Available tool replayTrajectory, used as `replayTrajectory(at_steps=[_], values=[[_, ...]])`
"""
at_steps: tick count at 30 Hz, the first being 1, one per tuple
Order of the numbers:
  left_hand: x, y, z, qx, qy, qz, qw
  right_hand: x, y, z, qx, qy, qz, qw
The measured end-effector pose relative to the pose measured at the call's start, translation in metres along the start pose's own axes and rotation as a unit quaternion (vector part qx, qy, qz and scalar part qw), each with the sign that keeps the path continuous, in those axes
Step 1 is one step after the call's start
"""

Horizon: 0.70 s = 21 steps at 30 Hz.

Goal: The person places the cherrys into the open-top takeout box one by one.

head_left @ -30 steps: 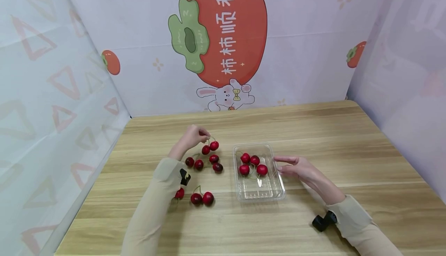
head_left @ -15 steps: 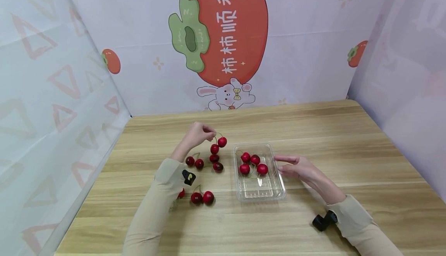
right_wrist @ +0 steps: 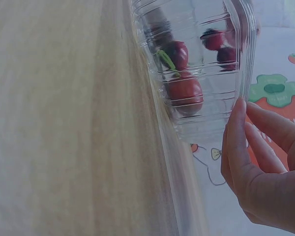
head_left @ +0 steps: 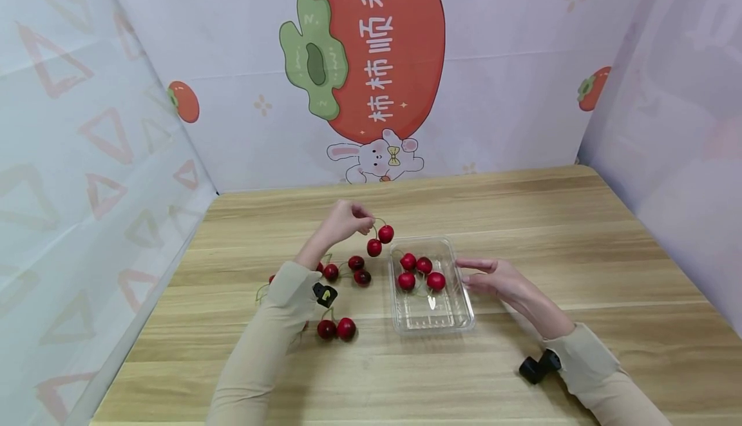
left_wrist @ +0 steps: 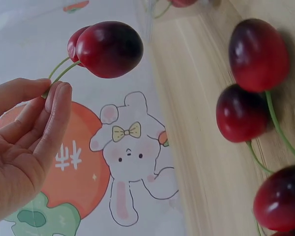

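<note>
My left hand (head_left: 348, 221) pinches the green stems (left_wrist: 64, 70) of a pair of red cherries (head_left: 379, 240) between thumb and fingertips. The pair hangs above the wooden table, just left of the clear plastic container (head_left: 431, 323). Several cherries (head_left: 408, 281) lie inside the container, toward its far end. My right hand (head_left: 510, 285) rests its fairly straight fingers against the container's right rim; in the right wrist view the fingertips (right_wrist: 239, 105) meet that rim. Dark red cherries (left_wrist: 259, 54) fill the right side of the left wrist view.
More stemmed cherries (head_left: 358, 270) lie on the table (head_left: 522, 220) left of the container, and another pair (head_left: 336, 329) sits nearer the front. My left sleeve (head_left: 255, 342) partly covers other cherries. A printed cloth backdrop (head_left: 510, 91) stands behind the table.
My left hand has carried the cherry pair rightward, from over the loose cherries to beside the container's far left corner. My right hand and the container have stayed in place.
</note>
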State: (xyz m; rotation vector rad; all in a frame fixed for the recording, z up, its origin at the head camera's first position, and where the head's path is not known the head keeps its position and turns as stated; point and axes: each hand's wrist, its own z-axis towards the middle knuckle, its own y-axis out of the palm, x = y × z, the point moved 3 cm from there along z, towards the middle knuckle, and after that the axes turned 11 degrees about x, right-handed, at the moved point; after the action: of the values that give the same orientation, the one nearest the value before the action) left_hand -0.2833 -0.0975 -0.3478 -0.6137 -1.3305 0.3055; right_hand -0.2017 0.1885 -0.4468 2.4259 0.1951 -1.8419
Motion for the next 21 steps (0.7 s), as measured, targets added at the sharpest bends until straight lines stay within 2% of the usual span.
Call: replayTrajectory(at_steps=[9, 21], values=[[0.013, 0.018, 0.006, -0.036, 0.009, -0.01, 0.9993, 0.0, 0.0, 0.0, -0.001, 0.002, 0.008, 1.0], [0.023, 0.044, 0.011, -0.061, 0.02, -0.002, 0.9979, 0.0, 0.002, 0.001, 0.004, 0.006, 0.01, 1.0]])
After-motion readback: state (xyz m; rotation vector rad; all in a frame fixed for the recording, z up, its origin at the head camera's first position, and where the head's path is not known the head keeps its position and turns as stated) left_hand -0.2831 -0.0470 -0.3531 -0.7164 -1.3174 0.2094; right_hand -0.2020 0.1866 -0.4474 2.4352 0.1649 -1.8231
